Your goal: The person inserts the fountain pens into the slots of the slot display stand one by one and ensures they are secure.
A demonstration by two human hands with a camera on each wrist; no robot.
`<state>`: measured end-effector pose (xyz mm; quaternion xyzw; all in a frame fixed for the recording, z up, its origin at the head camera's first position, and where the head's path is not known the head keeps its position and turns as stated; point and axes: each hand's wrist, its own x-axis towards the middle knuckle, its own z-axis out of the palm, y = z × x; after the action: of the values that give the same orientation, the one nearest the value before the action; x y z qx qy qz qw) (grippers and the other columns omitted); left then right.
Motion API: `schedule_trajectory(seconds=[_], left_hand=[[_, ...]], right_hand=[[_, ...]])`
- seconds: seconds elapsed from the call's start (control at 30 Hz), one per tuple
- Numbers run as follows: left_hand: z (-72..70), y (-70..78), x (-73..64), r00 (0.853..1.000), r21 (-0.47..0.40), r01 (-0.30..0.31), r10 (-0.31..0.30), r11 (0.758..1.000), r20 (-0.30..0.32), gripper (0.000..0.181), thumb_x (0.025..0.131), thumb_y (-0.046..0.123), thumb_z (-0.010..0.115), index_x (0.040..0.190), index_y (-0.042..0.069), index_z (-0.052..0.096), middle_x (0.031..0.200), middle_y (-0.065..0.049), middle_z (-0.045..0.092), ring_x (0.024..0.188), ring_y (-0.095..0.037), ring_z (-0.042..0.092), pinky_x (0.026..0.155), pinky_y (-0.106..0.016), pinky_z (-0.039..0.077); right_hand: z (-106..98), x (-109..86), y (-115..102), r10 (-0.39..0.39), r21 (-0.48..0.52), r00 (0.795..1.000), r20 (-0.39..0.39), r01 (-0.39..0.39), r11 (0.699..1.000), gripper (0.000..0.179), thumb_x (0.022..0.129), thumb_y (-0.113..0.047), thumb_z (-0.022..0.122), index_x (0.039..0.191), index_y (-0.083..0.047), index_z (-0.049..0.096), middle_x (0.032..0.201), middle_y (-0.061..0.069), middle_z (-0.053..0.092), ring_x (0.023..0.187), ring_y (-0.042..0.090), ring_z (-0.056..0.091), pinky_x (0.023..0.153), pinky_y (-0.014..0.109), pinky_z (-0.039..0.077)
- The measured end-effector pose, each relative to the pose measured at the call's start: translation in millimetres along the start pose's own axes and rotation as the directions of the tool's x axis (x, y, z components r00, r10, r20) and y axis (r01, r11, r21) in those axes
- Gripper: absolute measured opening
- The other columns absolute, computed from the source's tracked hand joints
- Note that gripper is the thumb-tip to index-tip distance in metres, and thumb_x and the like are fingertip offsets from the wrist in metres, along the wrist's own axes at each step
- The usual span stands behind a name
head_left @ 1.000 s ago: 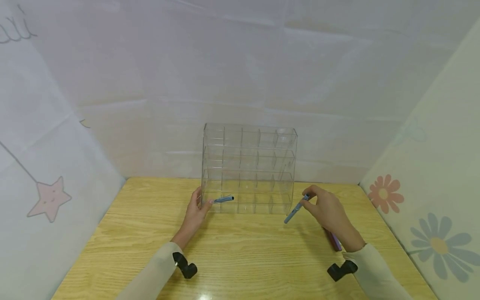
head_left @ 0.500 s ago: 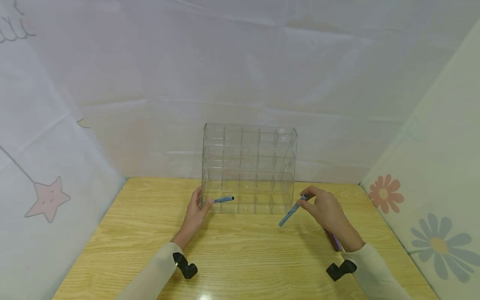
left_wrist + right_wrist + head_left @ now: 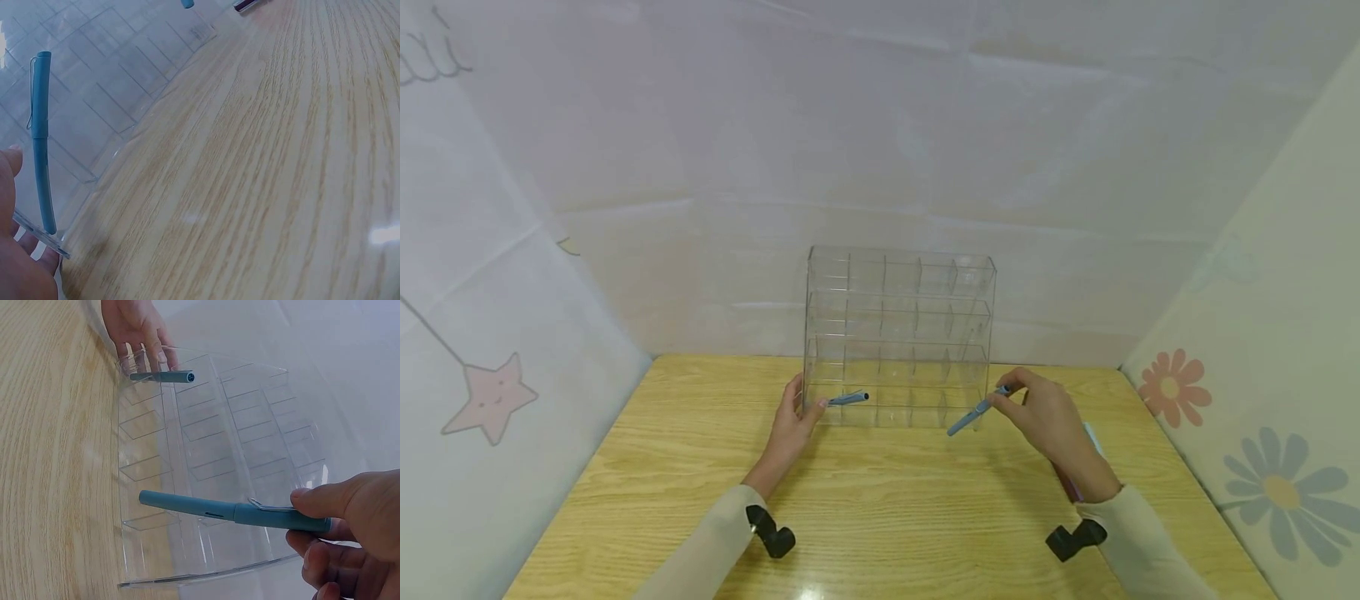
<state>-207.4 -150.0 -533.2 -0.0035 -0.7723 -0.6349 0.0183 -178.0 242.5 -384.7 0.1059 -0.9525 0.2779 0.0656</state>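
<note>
A clear tiered acrylic organizer (image 3: pixel 898 333) with many small compartments stands at the back of the table. My left hand (image 3: pixel 793 427) holds its lower left side, thumb in front and fingers around the side wall. Close to that thumb, a blue capped pen (image 3: pixel 40 137) leans in the bottom row's leftmost compartment. At the organizer's lower right corner, my right hand (image 3: pixel 1045 417) pinches a second blue pen (image 3: pixel 219 509) by its capped, clipped end between thumb and fingers. This pen slants, with its free end pointing left and down in front of the bottom row.
Under and beside the right forearm lie a purple and dark red item (image 3: pixel 1070 486) and a light blue item (image 3: pixel 1093 437), both partly hidden. The wooden table (image 3: pixel 880 517) meets white printed cloth walls (image 3: pixel 895 150) at the back and sides.
My right hand has shifted slightly left, bringing its pen to the organizer's lower right corner and tilting it flatter. The left hand and the pen beside it have stayed put.
</note>
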Motion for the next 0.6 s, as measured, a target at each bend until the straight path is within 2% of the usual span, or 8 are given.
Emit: schedule_trajectory(seconds=[0.2,0.37,0.43,0.6], left_hand=[[0.0,0.4,1.3,1.0,0.0,0.004,-0.004,1.0,-0.004,0.076,0.113,0.025,0.057,0.172,0.01,0.011,0.177,-0.026,0.014,0.163,-0.053,0.015,0.132,-0.067,0.023],[0.2,0.7,0.8,1.0,0.003,0.005,-0.005,1.0,-0.005,0.078,0.112,0.03,0.058,0.172,0.011,0.012,0.177,-0.025,0.014,0.164,-0.052,0.015,0.132,-0.066,0.024],[-0.3,0.9,0.7,1.0,0.001,0.003,-0.003,1.0,-0.001,0.078,0.112,0.028,0.058,0.172,0.01,0.01,0.177,-0.025,0.014,0.163,-0.053,0.015,0.132,-0.067,0.024],[-0.5,1.3,0.6,1.0,-0.003,0.0,0.0,1.0,0.004,0.078,0.113,0.023,0.057,0.172,0.009,0.009,0.177,-0.026,0.013,0.163,-0.054,0.014,0.131,-0.068,0.024]], right_hand=[[2.1,0.3,-1.0,-0.015,0.007,0.999,-0.029,0.016,1.0,0.024,0.099,-0.031,0.078,0.108,-0.009,0.071,0.082,0.003,0.071,0.049,0.009,0.043,0.042,0.022,0.034],[3.2,0.9,-1.9,-0.015,0.005,0.999,-0.042,0.015,1.0,0.025,0.099,-0.033,0.078,0.107,-0.01,0.072,0.077,0.005,0.069,0.049,0.011,0.043,0.042,0.023,0.034],[4.3,1.9,-2.2,-0.02,0.001,0.998,-0.053,0.02,1.0,0.025,0.099,-0.033,0.078,0.108,-0.01,0.072,0.081,0.006,0.071,0.05,0.011,0.044,0.042,0.024,0.035],[7.5,4.3,-4.2,-0.043,0.009,0.995,-0.086,0.044,0.999,0.026,0.098,-0.034,0.079,0.107,-0.01,0.073,0.1,0.01,0.077,0.053,0.011,0.046,0.044,0.025,0.037]])
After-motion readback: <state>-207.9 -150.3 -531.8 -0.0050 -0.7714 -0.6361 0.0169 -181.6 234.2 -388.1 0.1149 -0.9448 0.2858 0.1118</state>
